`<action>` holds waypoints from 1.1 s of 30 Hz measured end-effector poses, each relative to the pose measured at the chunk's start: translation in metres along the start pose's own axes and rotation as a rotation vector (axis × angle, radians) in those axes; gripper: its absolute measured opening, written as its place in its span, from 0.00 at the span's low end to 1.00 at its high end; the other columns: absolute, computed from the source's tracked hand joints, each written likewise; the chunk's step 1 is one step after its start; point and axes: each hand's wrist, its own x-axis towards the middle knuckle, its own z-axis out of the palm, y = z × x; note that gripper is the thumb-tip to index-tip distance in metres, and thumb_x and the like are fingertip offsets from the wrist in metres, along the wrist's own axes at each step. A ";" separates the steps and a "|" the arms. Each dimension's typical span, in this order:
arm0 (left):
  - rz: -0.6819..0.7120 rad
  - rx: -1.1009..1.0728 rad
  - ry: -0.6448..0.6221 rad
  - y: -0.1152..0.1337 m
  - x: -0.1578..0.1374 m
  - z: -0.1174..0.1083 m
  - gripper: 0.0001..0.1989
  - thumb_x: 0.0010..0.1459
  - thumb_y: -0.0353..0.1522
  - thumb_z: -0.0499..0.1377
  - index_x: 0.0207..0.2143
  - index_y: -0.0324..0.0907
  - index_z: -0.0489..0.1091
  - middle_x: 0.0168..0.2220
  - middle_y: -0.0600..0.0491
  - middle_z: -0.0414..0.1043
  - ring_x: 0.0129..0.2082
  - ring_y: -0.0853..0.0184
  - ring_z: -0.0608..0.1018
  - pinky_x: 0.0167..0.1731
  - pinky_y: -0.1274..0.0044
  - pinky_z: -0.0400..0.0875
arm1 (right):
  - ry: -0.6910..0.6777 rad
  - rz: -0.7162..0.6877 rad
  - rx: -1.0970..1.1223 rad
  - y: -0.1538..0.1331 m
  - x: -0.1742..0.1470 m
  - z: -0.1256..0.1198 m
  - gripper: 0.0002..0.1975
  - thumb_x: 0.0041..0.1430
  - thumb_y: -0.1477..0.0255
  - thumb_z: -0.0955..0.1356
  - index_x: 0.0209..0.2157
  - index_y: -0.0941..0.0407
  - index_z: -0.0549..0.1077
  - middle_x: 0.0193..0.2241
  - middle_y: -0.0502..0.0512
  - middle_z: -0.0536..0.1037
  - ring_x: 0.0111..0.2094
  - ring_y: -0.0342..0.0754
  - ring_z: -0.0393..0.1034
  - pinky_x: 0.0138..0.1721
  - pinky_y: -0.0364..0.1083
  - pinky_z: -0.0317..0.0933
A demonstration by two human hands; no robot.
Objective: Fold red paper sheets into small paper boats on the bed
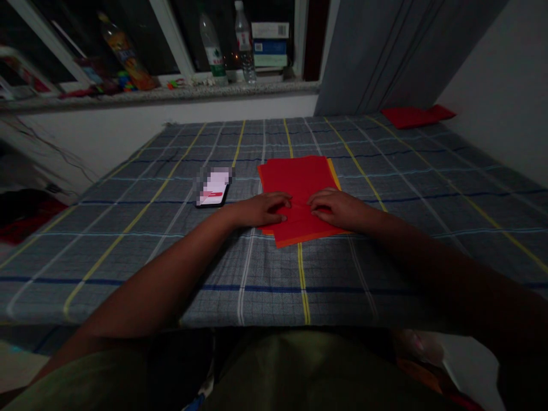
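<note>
Your red sheet point(295, 178) lies on the plaid cloth point(274, 285), its long axis running near to far with the far end leaning slightly left, over orange paper point(334, 172). A phone point(213, 198) lies to its left, red packets point(406, 118) far right. Your left hand point(262, 209) and right hand point(337, 206) touch the sheet, each grip loosely curled; whether either pinches it, I cannot tell.

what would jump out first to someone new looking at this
Probably the bright red sheets on the grey checked cloth, with the left hand and right hand resting on them and orange-yellow edges peeking out beneath. Next would likely be the phone with its lit screen, left of the sheets. Behind, bottles stand on the windowsill.
</note>
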 end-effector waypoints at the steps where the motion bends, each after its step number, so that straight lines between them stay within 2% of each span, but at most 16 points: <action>1: 0.000 0.022 -0.003 -0.001 0.000 0.001 0.21 0.66 0.44 0.59 0.56 0.43 0.69 0.69 0.43 0.62 0.67 0.58 0.68 0.68 0.66 0.60 | -0.001 0.003 0.008 0.001 0.000 0.000 0.09 0.66 0.74 0.67 0.42 0.54 0.80 0.47 0.60 0.83 0.51 0.55 0.76 0.57 0.57 0.66; 6: -0.017 0.048 -0.034 -0.002 -0.004 -0.002 0.28 0.60 0.47 0.65 0.58 0.45 0.68 0.72 0.43 0.58 0.70 0.56 0.65 0.69 0.65 0.58 | -0.039 -0.005 0.060 0.007 -0.002 -0.005 0.12 0.65 0.75 0.67 0.46 0.54 0.81 0.50 0.60 0.83 0.53 0.54 0.76 0.59 0.56 0.66; 9: -0.016 0.052 -0.038 0.000 -0.005 -0.003 0.30 0.60 0.50 0.65 0.59 0.45 0.68 0.72 0.43 0.58 0.70 0.54 0.64 0.69 0.64 0.58 | -0.077 -0.015 0.084 0.013 -0.004 -0.010 0.14 0.64 0.76 0.68 0.48 0.53 0.82 0.52 0.59 0.82 0.54 0.53 0.76 0.59 0.56 0.66; 11: -0.011 0.056 -0.032 0.001 -0.005 -0.002 0.28 0.63 0.51 0.62 0.58 0.45 0.68 0.72 0.43 0.58 0.70 0.54 0.65 0.69 0.63 0.58 | -0.096 -0.026 0.093 0.016 -0.005 -0.012 0.14 0.64 0.76 0.68 0.48 0.53 0.82 0.53 0.59 0.82 0.55 0.53 0.76 0.60 0.56 0.66; 14: 0.006 0.099 0.046 0.003 -0.003 0.002 0.22 0.70 0.48 0.55 0.55 0.43 0.71 0.69 0.42 0.63 0.68 0.56 0.67 0.68 0.63 0.59 | -0.100 -0.030 0.096 0.017 -0.006 -0.015 0.14 0.63 0.76 0.68 0.47 0.53 0.83 0.52 0.60 0.83 0.55 0.53 0.76 0.61 0.56 0.65; 17: -0.010 0.203 0.124 0.004 -0.002 0.007 0.21 0.71 0.46 0.55 0.56 0.42 0.73 0.69 0.41 0.64 0.69 0.56 0.66 0.68 0.62 0.57 | -0.093 -0.003 0.133 0.010 -0.005 -0.017 0.13 0.63 0.73 0.69 0.46 0.53 0.83 0.50 0.60 0.83 0.54 0.54 0.76 0.60 0.56 0.65; 20: -0.053 0.308 0.166 0.007 -0.001 0.011 0.22 0.71 0.47 0.55 0.58 0.43 0.73 0.71 0.43 0.61 0.70 0.53 0.64 0.68 0.59 0.57 | -0.117 0.046 0.258 -0.001 -0.005 -0.018 0.11 0.63 0.66 0.70 0.44 0.52 0.84 0.47 0.57 0.84 0.50 0.53 0.78 0.57 0.54 0.67; 22: -0.087 0.353 0.202 0.011 0.000 0.014 0.22 0.72 0.47 0.53 0.57 0.44 0.73 0.69 0.44 0.63 0.69 0.52 0.65 0.66 0.58 0.58 | -0.125 0.106 0.371 -0.006 -0.005 -0.018 0.12 0.64 0.63 0.70 0.44 0.51 0.84 0.45 0.56 0.85 0.47 0.52 0.79 0.54 0.52 0.69; 24: -0.114 0.377 0.222 0.016 0.002 0.016 0.22 0.72 0.47 0.53 0.57 0.44 0.74 0.67 0.44 0.66 0.67 0.52 0.67 0.64 0.58 0.61 | -0.078 0.200 0.449 -0.008 -0.005 -0.016 0.14 0.64 0.61 0.69 0.43 0.51 0.84 0.42 0.55 0.85 0.44 0.52 0.80 0.51 0.52 0.70; 26: -0.137 0.390 0.230 0.020 0.003 0.018 0.21 0.72 0.46 0.54 0.57 0.43 0.73 0.65 0.43 0.68 0.65 0.52 0.70 0.61 0.58 0.64 | 0.055 0.299 0.439 -0.007 -0.005 -0.014 0.14 0.65 0.62 0.68 0.42 0.52 0.84 0.38 0.55 0.85 0.41 0.52 0.80 0.48 0.52 0.71; 28: -0.140 0.397 0.241 0.022 0.006 0.019 0.20 0.70 0.43 0.58 0.56 0.42 0.73 0.65 0.42 0.68 0.64 0.50 0.71 0.59 0.58 0.67 | 0.207 0.335 0.342 -0.003 -0.004 -0.012 0.12 0.65 0.64 0.68 0.41 0.53 0.83 0.39 0.57 0.85 0.41 0.53 0.79 0.48 0.53 0.71; 30: -0.101 0.395 0.260 0.023 0.008 0.020 0.17 0.68 0.40 0.60 0.55 0.41 0.74 0.64 0.42 0.70 0.64 0.50 0.72 0.58 0.58 0.68 | 0.288 0.278 0.205 0.000 -0.003 -0.010 0.10 0.64 0.67 0.69 0.42 0.53 0.83 0.42 0.58 0.85 0.45 0.55 0.78 0.51 0.54 0.70; 33: 0.046 0.369 0.247 0.023 0.012 0.022 0.13 0.68 0.32 0.58 0.52 0.41 0.76 0.59 0.44 0.74 0.59 0.55 0.76 0.58 0.62 0.70 | 0.261 0.160 0.050 0.005 -0.003 -0.006 0.10 0.65 0.69 0.68 0.42 0.54 0.82 0.44 0.61 0.84 0.47 0.57 0.78 0.53 0.56 0.68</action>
